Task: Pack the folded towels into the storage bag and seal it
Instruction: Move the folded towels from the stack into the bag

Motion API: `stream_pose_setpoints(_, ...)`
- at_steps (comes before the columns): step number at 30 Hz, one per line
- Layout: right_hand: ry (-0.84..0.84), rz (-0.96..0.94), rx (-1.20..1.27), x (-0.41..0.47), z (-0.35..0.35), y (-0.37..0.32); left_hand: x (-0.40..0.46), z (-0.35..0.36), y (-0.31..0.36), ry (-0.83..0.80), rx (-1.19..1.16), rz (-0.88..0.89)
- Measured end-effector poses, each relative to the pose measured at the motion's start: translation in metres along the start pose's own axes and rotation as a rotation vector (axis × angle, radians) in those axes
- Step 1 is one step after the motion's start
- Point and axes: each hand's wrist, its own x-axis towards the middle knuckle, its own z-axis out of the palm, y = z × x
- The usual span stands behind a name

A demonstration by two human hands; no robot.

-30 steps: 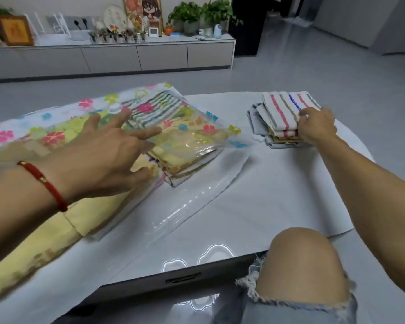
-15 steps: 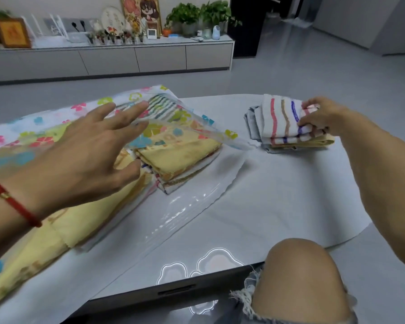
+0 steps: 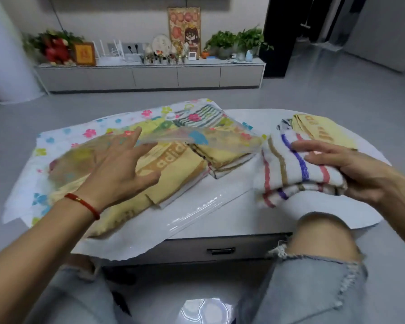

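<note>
A clear storage bag (image 3: 63, 136) printed with coloured flowers lies across the left of the white table (image 3: 232, 220). Yellow folded towels (image 3: 173, 169) and a striped one sit inside it. My left hand (image 3: 117, 169) reaches into the bag's mouth, fingers spread, lifting the upper plastic flap (image 3: 197, 136). My right hand (image 3: 351, 174) grips a folded white towel with red, blue and brown stripes (image 3: 290, 178), held just above the table next to the bag's opening. A yellow towel (image 3: 323, 132) tops the small stack left behind at the far right.
The table's near edge has a drawer with a dark handle (image 3: 221, 250). My knees in torn jeans (image 3: 313, 265) are against it. A low sideboard (image 3: 150, 76) with plants, frames and ornaments stands across the grey floor.
My right hand lifted the striped towel off the right stack and carried it toward the bag's opening. My left hand slid under the bag's top flap and raised it.
</note>
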Motion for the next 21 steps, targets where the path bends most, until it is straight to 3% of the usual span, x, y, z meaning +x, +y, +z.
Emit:
stream_pose_setpoints(3, -0.179, 0.052, 0.102, -0.004, 0.064, 0.028, -0.023, -0.009, -0.016, 0.010, -0.102, -0.009)
stream_pose_setpoints(6, -0.268, 0.079, 0.139, 0.016, 0.132, 0.053, -0.036, -0.023, -0.024, 0.035, -0.061, 0.054)
stream_pose_setpoints(9, -0.283, 0.021, 0.191, 0.053, 0.206, 0.067, -0.033, -0.048, -0.028, -0.007, 0.043, 0.039)
stream_pose_setpoints(15, -0.220, -0.022, 0.672, 0.119, 0.344, 0.085, -0.020, -0.079, -0.030, -0.060, 0.020, 0.002)
stream_pose_setpoints(21, -0.242, 0.181, 0.146, 0.114, 0.388, 0.172, -0.026, -0.070, -0.035, -0.075, 0.012, 0.012)
